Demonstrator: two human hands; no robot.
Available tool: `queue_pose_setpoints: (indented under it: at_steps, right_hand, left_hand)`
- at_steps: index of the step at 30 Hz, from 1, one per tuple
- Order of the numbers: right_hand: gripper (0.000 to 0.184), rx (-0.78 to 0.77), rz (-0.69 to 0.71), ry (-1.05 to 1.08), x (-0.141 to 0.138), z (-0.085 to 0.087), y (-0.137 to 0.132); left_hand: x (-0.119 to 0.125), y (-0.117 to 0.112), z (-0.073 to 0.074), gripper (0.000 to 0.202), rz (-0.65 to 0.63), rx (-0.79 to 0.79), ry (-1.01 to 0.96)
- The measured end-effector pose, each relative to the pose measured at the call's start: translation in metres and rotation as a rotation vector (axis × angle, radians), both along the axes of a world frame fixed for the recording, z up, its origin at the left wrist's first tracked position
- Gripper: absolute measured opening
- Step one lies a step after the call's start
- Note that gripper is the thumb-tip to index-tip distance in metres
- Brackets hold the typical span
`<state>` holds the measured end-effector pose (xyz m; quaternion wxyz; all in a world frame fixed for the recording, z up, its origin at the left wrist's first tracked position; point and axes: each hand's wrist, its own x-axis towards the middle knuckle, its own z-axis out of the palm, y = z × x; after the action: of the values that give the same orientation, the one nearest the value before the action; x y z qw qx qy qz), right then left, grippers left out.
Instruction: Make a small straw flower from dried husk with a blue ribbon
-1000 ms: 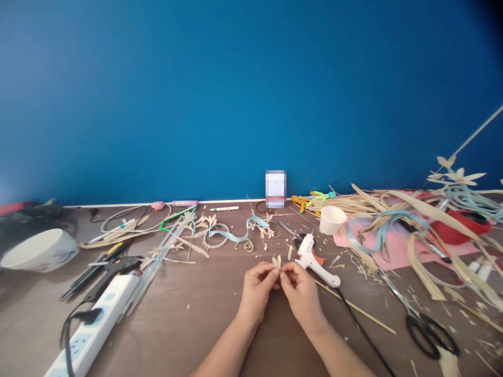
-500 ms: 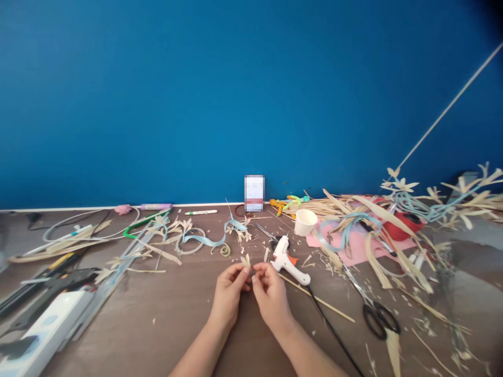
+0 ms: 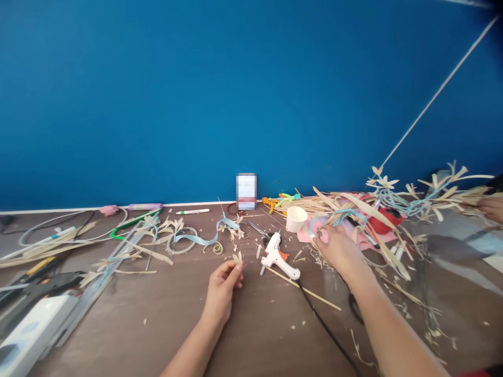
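My left hand (image 3: 223, 285) is closed in a pinch on a small pale straw flower (image 3: 238, 258), whose petals point up past the fingertips. Reaching over the edge of the pink sheet (image 3: 303, 235), my right hand (image 3: 338, 248) has its fingers drawn together. Something small and greyish seems to be at its fingertips, too tiny to name. A white paper cup (image 3: 296, 219) stands just left of these fingers. Between my two hands lies a white glue gun (image 3: 280, 257) with an orange trigger. My right forearm hides most of the black-handled scissors (image 3: 354, 308).
Straw strips (image 3: 318, 198), a red roll (image 3: 384, 221) and light-blue ribbon flowers (image 3: 416, 201) crowd the right. A power strip (image 3: 41, 324) and a clear ruler (image 3: 106, 275) lie left. Another person's hand (image 3: 493, 207) shows at the right edge. A phone-like screen (image 3: 246, 191) leans on the wall.
My right hand has left the flower and moved right, to the pink sheet beside the cup. My left hand keeps the flower. Another person's hand has appeared at the far right.
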<state>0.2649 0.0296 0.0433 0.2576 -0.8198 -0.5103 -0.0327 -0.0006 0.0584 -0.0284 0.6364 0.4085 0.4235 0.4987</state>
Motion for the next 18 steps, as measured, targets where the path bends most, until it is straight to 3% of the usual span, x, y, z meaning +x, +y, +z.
queue_pose_setpoints:
  at_steps: [4, 6, 9, 11, 14, 16, 18]
  right_hand:
    - [0.004, -0.049, 0.035, -0.065, 0.024, -0.031, 0.008]
    - [0.009, 0.017, 0.021, -0.064, 0.022, -0.028, 0.000]
    - [0.019, 0.148, 0.045, -0.055, -0.005, -0.002, -0.025]
    - [0.015, 0.139, 0.289, 0.033, -0.037, 0.017, -0.044]
    - [0.015, -0.125, 0.723, 0.243, -0.088, 0.033, -0.063]
    - [0.011, -0.179, 0.848, 0.435, -0.113, 0.034, -0.067]
    - [0.013, -0.219, 0.853, 0.652, -0.125, 0.030, -0.064]
  left_hand:
    - [0.000, -0.001, 0.000, 0.020, 0.000, 0.044, 0.013]
    - [0.000, -0.002, 0.002, 0.018, -0.018, 0.082, 0.016]
    - [-0.001, -0.008, 0.010, 0.016, -0.137, 0.192, -0.015]
    - [-0.004, -0.015, 0.017, 0.014, -0.293, 0.271, -0.079]
    - [-0.009, -0.026, 0.025, 0.011, -0.595, 0.319, -0.202]
    - [-0.011, -0.032, 0.027, 0.012, -0.797, 0.276, -0.241]
    - [-0.011, -0.035, 0.027, 0.013, -0.890, 0.219, -0.306]
